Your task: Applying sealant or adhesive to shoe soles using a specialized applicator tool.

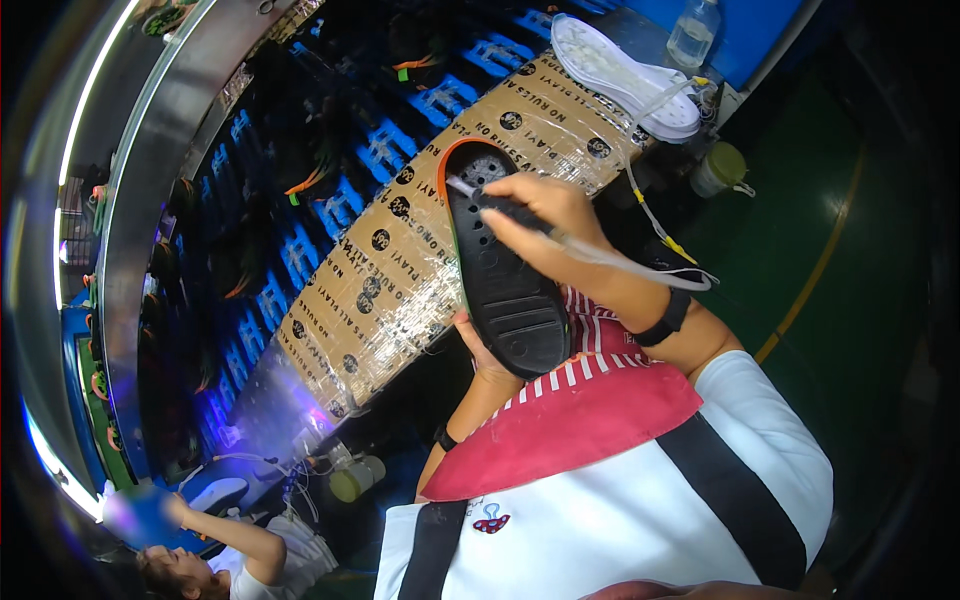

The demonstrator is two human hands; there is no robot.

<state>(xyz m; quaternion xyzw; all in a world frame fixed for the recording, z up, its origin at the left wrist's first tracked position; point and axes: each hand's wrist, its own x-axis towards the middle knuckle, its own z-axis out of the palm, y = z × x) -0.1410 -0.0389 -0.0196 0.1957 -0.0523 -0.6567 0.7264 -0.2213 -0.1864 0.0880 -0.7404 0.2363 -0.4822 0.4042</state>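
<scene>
A black shoe sole (505,290) with an orange-edged heel and a pattern of holes lies tilted over the near edge of the bench. My left hand (487,350) grips its lower end from the side and underneath; some of those fingers are hidden. My right hand (548,215) is closed round a glue brush (512,208) with a dark handle. Its pale tip touches or hovers just over the sole's inner face near the orange rim. From the handle's back end, a clear tube (640,268) runs over my right wrist.
Printed brown tape covers the bench top (370,300). At its far right lie a white sole (625,80) and a clear bottle (692,35); a capped jar (718,168) hangs close by. Beyond runs a blue conveyor rack (385,150). A co-worker (250,550) is at lower left.
</scene>
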